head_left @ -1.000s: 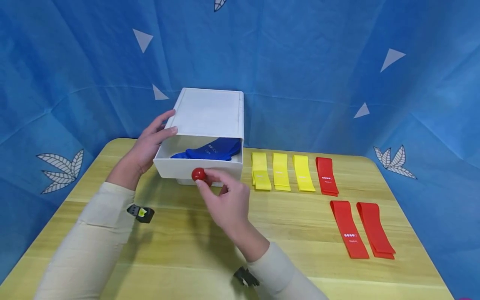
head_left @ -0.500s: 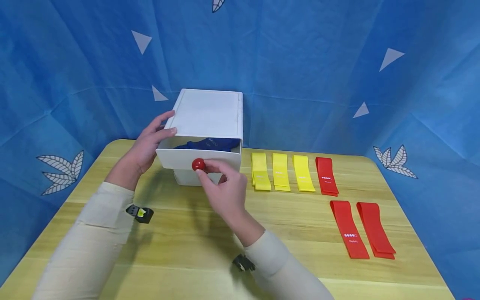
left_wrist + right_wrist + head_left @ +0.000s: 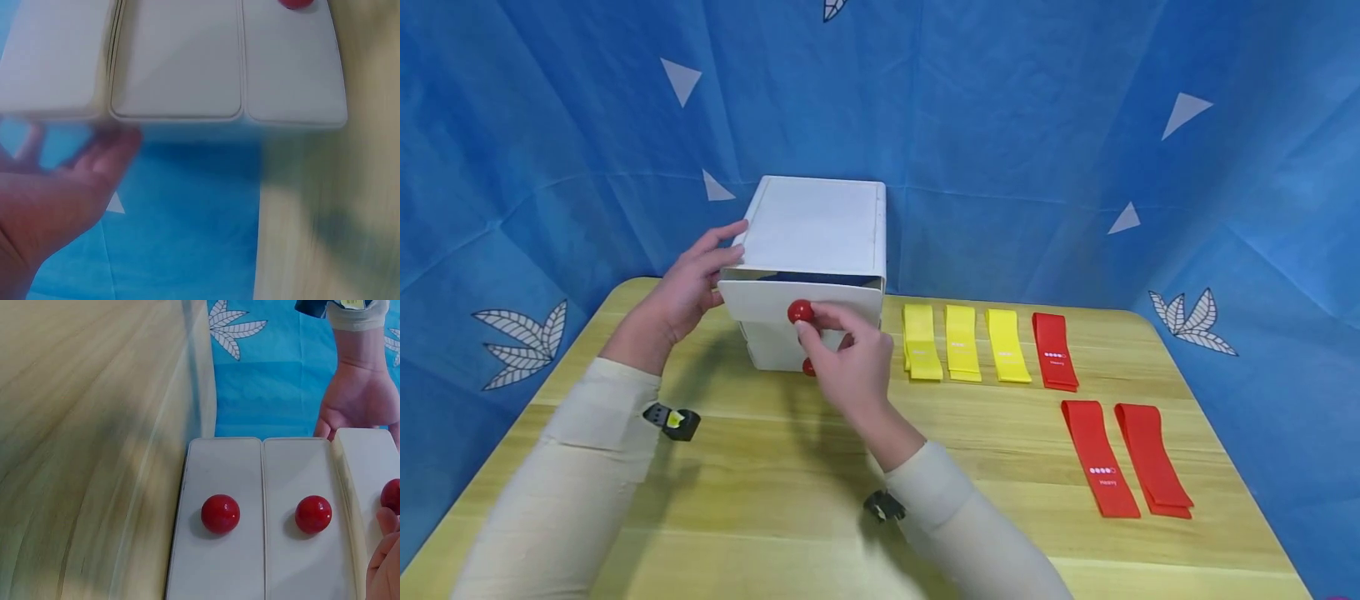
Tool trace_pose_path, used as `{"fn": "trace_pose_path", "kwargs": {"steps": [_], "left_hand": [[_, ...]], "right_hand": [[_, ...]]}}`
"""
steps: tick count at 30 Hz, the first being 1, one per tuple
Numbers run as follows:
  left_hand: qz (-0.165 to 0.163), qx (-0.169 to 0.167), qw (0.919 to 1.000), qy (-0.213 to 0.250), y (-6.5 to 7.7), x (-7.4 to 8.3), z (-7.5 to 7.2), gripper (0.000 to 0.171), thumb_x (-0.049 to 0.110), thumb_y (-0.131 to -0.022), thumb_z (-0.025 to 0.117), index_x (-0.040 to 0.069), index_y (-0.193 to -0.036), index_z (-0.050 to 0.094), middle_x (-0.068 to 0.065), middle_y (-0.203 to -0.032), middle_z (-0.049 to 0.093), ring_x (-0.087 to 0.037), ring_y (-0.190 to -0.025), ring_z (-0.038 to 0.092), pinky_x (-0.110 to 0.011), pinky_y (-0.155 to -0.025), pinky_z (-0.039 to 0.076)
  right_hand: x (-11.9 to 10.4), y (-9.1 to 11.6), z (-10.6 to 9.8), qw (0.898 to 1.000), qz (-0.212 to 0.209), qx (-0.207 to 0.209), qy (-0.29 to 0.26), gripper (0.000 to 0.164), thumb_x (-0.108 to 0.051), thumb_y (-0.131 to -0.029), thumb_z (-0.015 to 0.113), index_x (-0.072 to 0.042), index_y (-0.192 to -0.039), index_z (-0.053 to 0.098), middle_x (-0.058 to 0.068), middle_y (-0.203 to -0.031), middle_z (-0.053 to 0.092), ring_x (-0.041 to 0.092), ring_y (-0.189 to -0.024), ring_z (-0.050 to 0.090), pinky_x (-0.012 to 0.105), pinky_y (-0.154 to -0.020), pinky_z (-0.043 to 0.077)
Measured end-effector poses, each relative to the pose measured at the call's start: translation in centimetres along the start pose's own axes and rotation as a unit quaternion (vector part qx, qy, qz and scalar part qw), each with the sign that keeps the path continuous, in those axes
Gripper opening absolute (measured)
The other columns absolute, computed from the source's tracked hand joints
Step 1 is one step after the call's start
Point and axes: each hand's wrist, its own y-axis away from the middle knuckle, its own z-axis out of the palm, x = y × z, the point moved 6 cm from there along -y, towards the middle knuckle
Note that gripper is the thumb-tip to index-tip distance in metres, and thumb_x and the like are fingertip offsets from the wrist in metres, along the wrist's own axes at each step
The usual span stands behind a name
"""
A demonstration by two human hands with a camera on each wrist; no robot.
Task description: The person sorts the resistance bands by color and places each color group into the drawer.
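A white drawer cabinet (image 3: 816, 221) stands at the back of the table. Its top drawer (image 3: 756, 300) juts out a little, leaving a narrow dark gap under the cabinet top where the blue bands inside are almost wholly hidden. Thumb and fingers of my right hand (image 3: 853, 362) pinch the red ball knob (image 3: 801, 312) on that drawer. My left hand (image 3: 681, 292) rests its extended fingers against the cabinet's left side, near the upper edge. In the right wrist view, the two lower drawers sit flush, with a middle knob (image 3: 313, 514) and a bottom knob (image 3: 220, 514).
Right of the cabinet lie folded yellow bands (image 3: 962, 343) in a row, with a red band (image 3: 1054, 352) beside them. Two more red bands, a left one (image 3: 1100, 458) and a right one (image 3: 1152, 460), lie nearer the front. A blue curtain (image 3: 1000, 150) hangs behind the table.
My right hand has pushed the top drawer inward, away from me, so the opening has narrowed and the blue bands have gone almost out of sight. The left hand has shifted slightly at the cabinet's side.
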Motion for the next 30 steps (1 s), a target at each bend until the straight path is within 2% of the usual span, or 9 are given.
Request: {"fn": "trace_pose_path", "kwargs": {"steps": [4,9,12,19,24,30], "left_hand": [[0.002,-0.008,0.9999,0.01,0.1,0.2,0.0,0.062,0.047,-0.103,0.047,0.029,-0.159,0.027,-0.008,-0.152,0.037,-0.02,-0.124,0.05,-0.037,-0.098,0.043],[0.006,-0.009,0.9999,0.011,0.1,0.3,0.1,0.062,0.05,-0.104,0.043,0.028,-0.159,0.027,-0.008,-0.155,0.034,-0.024,-0.131,0.044,-0.05,-0.107,0.035],[0.008,-0.007,0.9998,0.014,0.1,0.1,0.1,0.062,0.052,-0.104,0.041,0.028,-0.159,0.027,-0.007,-0.156,0.031,-0.026,-0.134,0.042,-0.052,-0.109,0.033],[0.005,0.02,0.9993,-0.032,0.0,-0.1,0.1,0.065,0.054,-0.101,0.047,0.03,-0.159,0.028,-0.005,-0.162,0.021,-0.034,-0.143,0.031,-0.057,-0.112,0.028],[0.01,0.046,0.9966,-0.068,-0.1,-0.4,0.0,0.069,0.053,-0.098,0.055,0.031,-0.159,0.029,-0.01,-0.161,0.024,-0.035,-0.141,0.031,-0.06,-0.11,0.029],[0.021,0.052,0.9962,-0.066,-0.1,-0.6,0.1,0.067,0.05,-0.099,0.055,0.032,-0.158,0.029,-0.012,-0.158,0.028,-0.034,-0.139,0.034,-0.06,-0.11,0.029]], "right_hand": [[0.3,-0.3,0.0,1.0,0.008,0.009,-0.002,0.019,-0.022,-0.09,0.076,-0.014,-0.108,0.077,-0.01,-0.096,0.074,0.005,-0.075,0.062,0.029,-0.048,0.041],[0.6,-0.7,0.1,1.0,0.02,0.013,0.0,0.019,-0.022,-0.09,0.077,-0.014,-0.108,0.077,-0.01,-0.096,0.074,0.006,-0.078,0.062,0.029,-0.049,0.042],[0.8,-0.9,0.3,1.0,0.028,0.013,0.0,0.019,-0.022,-0.09,0.077,-0.015,-0.108,0.077,-0.011,-0.096,0.074,0.006,-0.076,0.062,0.029,-0.048,0.041],[1.0,-1.4,0.5,1.0,0.025,0.014,-0.001,0.02,-0.022,-0.09,0.077,-0.015,-0.108,0.077,-0.009,-0.096,0.074,0.004,-0.08,0.064,0.028,-0.049,0.042],[1.1,-1.3,0.6,0.999,0.028,0.015,-0.005,0.02,-0.023,-0.09,0.076,-0.015,-0.108,0.076,-0.009,-0.097,0.074,0.003,-0.085,0.065,0.028,-0.052,0.045],[2.5,-0.1,0.7,0.996,0.084,0.026,-0.015,0.02,-0.025,-0.089,0.077,-0.015,-0.106,0.075,-0.01,-0.096,0.073,0.004,-0.089,0.065,0.03,-0.062,0.048]]}}
